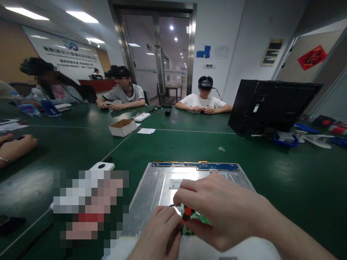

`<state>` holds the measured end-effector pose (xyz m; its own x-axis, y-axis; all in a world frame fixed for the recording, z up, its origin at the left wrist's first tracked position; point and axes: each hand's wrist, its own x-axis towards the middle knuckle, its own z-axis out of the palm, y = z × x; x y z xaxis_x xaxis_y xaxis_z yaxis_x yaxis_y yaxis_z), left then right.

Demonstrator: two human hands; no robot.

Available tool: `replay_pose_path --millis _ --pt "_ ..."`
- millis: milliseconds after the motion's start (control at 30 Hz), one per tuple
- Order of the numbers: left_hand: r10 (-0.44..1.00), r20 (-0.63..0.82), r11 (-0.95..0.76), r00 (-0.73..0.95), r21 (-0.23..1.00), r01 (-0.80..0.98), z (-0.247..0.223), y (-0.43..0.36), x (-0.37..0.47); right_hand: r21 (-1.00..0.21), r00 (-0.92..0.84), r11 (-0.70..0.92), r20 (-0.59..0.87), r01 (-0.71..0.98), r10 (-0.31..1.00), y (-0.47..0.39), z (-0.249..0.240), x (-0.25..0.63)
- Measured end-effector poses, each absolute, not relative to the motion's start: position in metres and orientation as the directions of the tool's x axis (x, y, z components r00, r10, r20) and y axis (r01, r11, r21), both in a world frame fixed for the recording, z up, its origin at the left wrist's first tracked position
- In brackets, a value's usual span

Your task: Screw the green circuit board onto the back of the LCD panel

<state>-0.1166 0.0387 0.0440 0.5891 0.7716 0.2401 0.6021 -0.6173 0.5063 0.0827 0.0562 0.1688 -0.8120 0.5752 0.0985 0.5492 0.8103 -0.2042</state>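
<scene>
A silver metal-backed display panel [146, 202] lies in front of me, with a narrow blue circuit strip [176, 164] along its far edge. On its near part is a green circuit board [199, 216], mostly covered by my hands. My right hand [217, 206] is closed around a red-and-black screwdriver [187, 213] held over the board; its tip is hidden. Just left of it, my left hand [162, 231] has its fingers bent and closed at the board's left edge. What they grip, if anything, is hidden; dark wires show close by.
A white device [104, 166] lies at left beside a blurred-out patch. Farther off are an open cardboard box [123, 128], a white paper [146, 131], a black monitor [271, 104] and a blue tray [286, 140]. Several people sit around the green table [184, 142].
</scene>
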Motion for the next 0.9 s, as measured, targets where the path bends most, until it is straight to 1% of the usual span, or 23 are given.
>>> replay_pose_path --millis 133,233,367,567,667,900 --pt "0.745 0.259 -0.649 0.614 0.494 0.578 0.039 0.043 -0.119 -0.228 -0.810 0.803 0.086 0.551 0.580 0.056 0.169 0.082" --pt "0.724 0.286 -0.673 0.628 0.494 0.551 0.037 0.044 -0.119 -0.202 -0.806 0.804 0.093 0.559 0.584 0.058 0.168 0.081" --pt "0.766 0.286 -0.628 0.575 0.524 0.576 0.041 0.041 -0.117 -0.162 -0.788 0.789 0.091 0.592 0.609 0.059 0.167 0.080" --pt "0.764 0.273 -0.625 0.584 0.538 0.566 0.048 0.039 -0.116 -0.230 -0.836 0.826 0.076 0.515 0.543 0.055 0.171 0.080" --pt "0.766 0.286 -0.625 0.576 0.541 0.563 0.047 0.040 -0.116 -0.241 -0.840 0.827 0.074 0.509 0.538 0.055 0.171 0.079" --pt "0.782 0.264 -0.606 0.564 0.529 0.593 0.044 0.039 -0.117 -0.162 -0.796 0.801 0.110 0.577 0.596 0.058 0.165 0.080"
